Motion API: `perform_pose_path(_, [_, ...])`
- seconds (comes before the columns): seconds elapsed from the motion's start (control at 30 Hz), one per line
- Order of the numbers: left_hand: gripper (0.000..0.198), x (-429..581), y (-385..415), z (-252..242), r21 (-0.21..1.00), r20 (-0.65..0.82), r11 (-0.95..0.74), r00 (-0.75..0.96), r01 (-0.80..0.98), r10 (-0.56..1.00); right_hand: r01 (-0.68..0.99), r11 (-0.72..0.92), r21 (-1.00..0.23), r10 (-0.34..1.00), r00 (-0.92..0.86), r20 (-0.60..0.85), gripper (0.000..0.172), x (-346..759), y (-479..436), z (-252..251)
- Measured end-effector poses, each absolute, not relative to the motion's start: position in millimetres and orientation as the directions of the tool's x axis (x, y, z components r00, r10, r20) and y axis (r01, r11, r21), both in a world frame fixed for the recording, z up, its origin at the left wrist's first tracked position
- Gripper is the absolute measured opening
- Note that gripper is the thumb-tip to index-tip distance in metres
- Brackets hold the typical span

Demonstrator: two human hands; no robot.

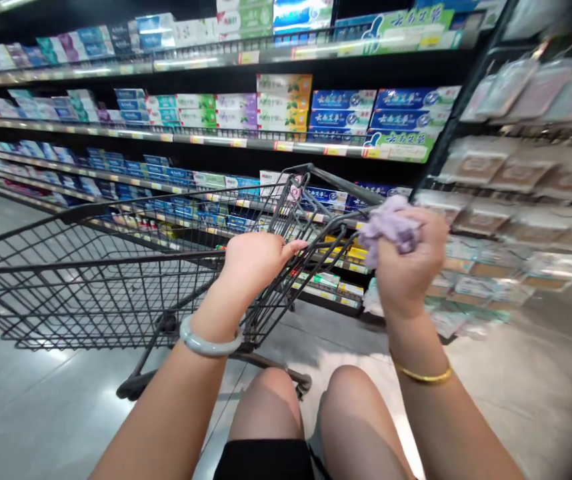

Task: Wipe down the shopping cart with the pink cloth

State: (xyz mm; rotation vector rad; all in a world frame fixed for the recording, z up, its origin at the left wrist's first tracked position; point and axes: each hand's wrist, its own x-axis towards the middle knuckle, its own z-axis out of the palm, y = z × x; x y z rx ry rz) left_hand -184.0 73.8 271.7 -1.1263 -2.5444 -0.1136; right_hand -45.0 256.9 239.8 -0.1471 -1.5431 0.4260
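Note:
A black wire shopping cart point(96, 297) stands in front of me, its basket stretching off to the left. My left hand point(256, 260) is closed on the cart's near top rim, the thumb pointing right along the bars. On the right, my right hand point(411, 250) clutches a crumpled lilac cloth point(391, 223). The cloth is at the end of the cart's handle point(346, 183); whether it presses on the bar I cannot tell. Part of the cloth is hidden inside the fingers.
Long shelves point(206, 140) of boxed toothpaste point(343, 100) run behind the cart. Hanging packets point(521, 167) fill a rack at the right, blurred. Pale tiled floor point(26, 407) lies beneath, with a cart wheel point(302, 385) just beyond my knees point(271, 400).

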Motion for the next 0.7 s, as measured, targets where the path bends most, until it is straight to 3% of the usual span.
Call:
perform_pose_path(0.07, [0.091,-184,74,273,-0.069,0.343,0.675,-0.617,0.735,0.708,-0.172,0.973,-0.156,0.120,-0.203,0.972,0.030,-46,247,237])
perform_pose_path(0.13, [0.089,-184,74,273,-0.073,0.345,0.670,-0.611,0.739,0.712,-0.164,0.986,-0.042,-0.003,-0.269,0.963,0.028,-44,244,236])
perform_pose_path(0.27, [0.087,-184,73,273,-0.074,0.356,0.666,-0.604,0.743,0.713,-0.073,0.978,-0.193,0.197,0.041,0.980,0.023,-40,250,247])
perform_pose_path(0.3, [0.087,-184,73,274,-0.073,0.357,0.662,-0.600,0.746,0.715,-0.076,0.976,-0.202,0.206,0.046,0.977,0.024,-41,250,248])
perform_pose_path(0.47, [0.080,-182,73,274,-0.070,0.356,0.647,-0.587,0.759,0.727,-0.190,0.980,0.059,-0.136,-0.420,0.897,0.028,-50,228,241])
perform_pose_path(0.53, [0.078,-181,73,274,-0.064,0.350,0.647,-0.590,0.760,0.728,-0.176,0.984,0.036,-0.100,-0.368,0.924,0.027,-51,224,239])
perform_pose_path(0.63, [0.079,-180,73,271,-0.052,0.359,0.639,-0.583,0.767,0.729,-0.095,0.990,-0.107,0.091,-0.165,0.982,0.026,-53,227,240])
perform_pose_path(0.7, [0.079,-179,73,270,-0.050,0.379,0.637,-0.576,0.769,0.725,-0.108,0.991,-0.080,0.055,-0.220,0.974,0.025,-56,227,239])
